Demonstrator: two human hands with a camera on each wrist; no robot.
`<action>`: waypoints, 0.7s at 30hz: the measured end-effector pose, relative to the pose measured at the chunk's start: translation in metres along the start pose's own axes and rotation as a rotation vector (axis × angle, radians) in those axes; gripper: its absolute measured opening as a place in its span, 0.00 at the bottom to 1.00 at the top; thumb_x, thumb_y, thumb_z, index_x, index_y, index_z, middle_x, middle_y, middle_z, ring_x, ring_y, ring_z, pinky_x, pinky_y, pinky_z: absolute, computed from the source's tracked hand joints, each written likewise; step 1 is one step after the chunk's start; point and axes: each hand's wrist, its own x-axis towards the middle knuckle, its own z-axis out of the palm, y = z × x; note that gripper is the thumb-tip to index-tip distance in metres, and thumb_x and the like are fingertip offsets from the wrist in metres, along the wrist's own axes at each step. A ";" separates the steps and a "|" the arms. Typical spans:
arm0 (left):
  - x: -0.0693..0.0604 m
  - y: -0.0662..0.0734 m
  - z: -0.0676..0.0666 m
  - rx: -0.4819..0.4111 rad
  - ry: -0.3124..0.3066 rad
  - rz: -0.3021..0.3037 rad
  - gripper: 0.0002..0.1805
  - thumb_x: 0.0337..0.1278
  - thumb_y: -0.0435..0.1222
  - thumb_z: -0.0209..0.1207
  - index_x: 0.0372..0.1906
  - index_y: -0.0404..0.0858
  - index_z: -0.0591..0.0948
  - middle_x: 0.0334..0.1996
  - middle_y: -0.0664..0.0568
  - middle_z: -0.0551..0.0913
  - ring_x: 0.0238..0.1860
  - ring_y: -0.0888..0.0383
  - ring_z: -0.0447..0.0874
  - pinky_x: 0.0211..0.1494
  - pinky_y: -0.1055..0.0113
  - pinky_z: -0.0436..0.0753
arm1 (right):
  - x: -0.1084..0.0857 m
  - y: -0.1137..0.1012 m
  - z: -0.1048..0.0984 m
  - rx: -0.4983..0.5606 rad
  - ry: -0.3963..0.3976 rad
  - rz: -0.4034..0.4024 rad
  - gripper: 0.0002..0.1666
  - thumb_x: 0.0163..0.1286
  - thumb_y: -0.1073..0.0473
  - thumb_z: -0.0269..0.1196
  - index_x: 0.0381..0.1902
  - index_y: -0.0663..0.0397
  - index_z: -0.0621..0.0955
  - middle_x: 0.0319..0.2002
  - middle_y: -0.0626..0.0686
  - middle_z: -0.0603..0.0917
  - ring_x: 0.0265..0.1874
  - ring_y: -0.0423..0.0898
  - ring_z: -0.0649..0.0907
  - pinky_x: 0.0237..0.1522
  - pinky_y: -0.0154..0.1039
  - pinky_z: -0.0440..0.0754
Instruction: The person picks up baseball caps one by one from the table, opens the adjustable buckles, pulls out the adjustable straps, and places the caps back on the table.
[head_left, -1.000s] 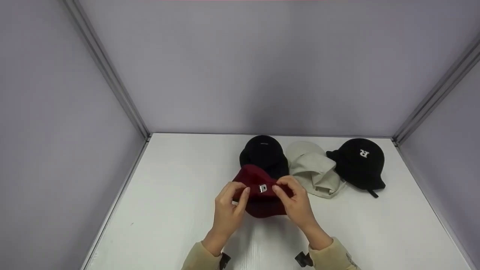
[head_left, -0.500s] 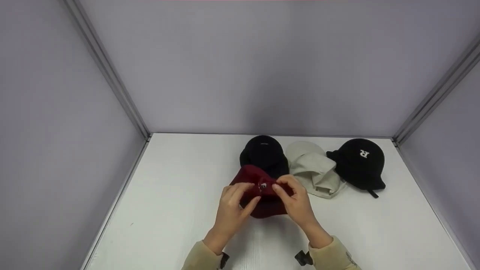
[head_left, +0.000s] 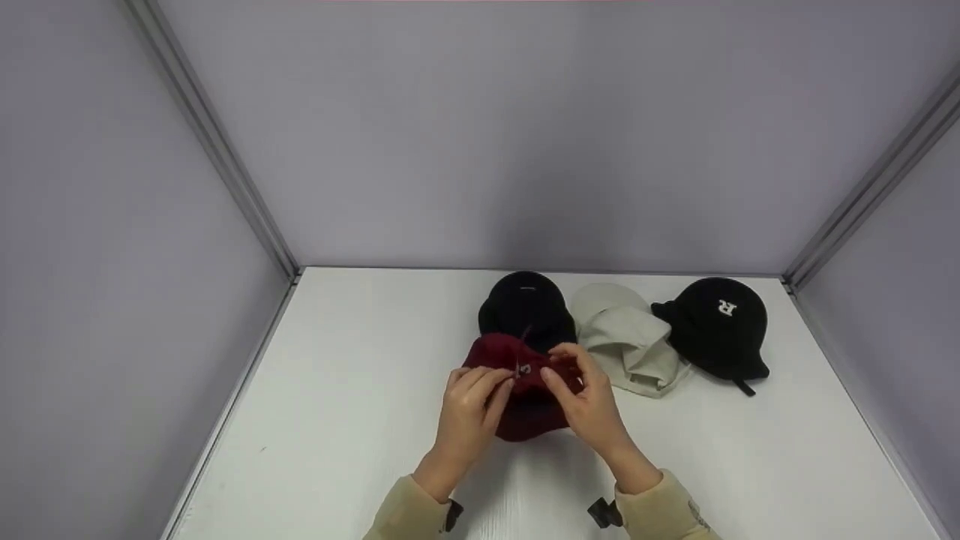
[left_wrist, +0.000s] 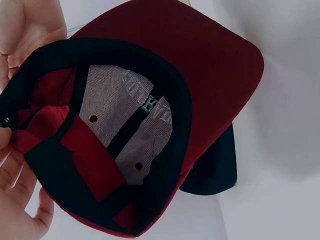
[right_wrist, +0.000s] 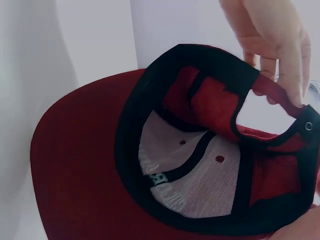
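Observation:
A dark red cap point(head_left: 529, 427) is held between both hands in the head view, its brim toward the person. My left hand point(head_left: 463, 412) pinches the strap at the back of the cap, beside a small metal buckle point(head_left: 525, 369). My right hand point(head_left: 589, 397) grips the cap's back edge right of the buckle, thumb in front. The left wrist view shows the cap's inside, with dark sweatband point(left_wrist: 185, 110) and pale mesh lining point(left_wrist: 145, 145). In the right wrist view, a red strap point(right_wrist: 275, 92) spans the back opening, with fingers on it.
Behind the red cap sits a black cap point(head_left: 525, 300). To its right lie a crumpled beige cap point(head_left: 626, 334) and a black cap with a white R point(head_left: 720, 322). Grey panels point(head_left: 450, 135) enclose the white table point(head_left: 337, 360).
My left hand has moved right toward the buckle, and its thumb and fingers have closed on the strap. The right fingers have shifted slightly; a thin strap end now sticks up above the buckle.

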 end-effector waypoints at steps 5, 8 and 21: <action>0.002 -0.002 0.000 -0.022 -0.005 -0.045 0.04 0.65 0.34 0.61 0.38 0.38 0.85 0.34 0.54 0.85 0.36 0.60 0.81 0.44 0.62 0.76 | -0.004 0.028 0.000 -0.162 -0.046 -0.247 0.27 0.60 0.71 0.68 0.58 0.54 0.78 0.49 0.54 0.78 0.46 0.46 0.78 0.49 0.34 0.75; 0.003 -0.006 0.002 -0.018 0.002 -0.033 0.02 0.63 0.32 0.63 0.38 0.38 0.84 0.34 0.54 0.84 0.36 0.59 0.82 0.43 0.61 0.77 | -0.002 0.036 -0.001 -0.237 -0.073 -0.338 0.29 0.59 0.66 0.71 0.59 0.50 0.78 0.51 0.55 0.75 0.47 0.47 0.77 0.48 0.36 0.76; 0.021 -0.019 0.006 0.069 -0.069 -0.006 0.02 0.62 0.33 0.64 0.38 0.39 0.84 0.31 0.55 0.83 0.31 0.60 0.82 0.37 0.62 0.77 | 0.029 0.049 0.001 -0.354 -0.075 -0.366 0.12 0.60 0.66 0.71 0.42 0.54 0.85 0.38 0.50 0.80 0.33 0.43 0.80 0.33 0.38 0.79</action>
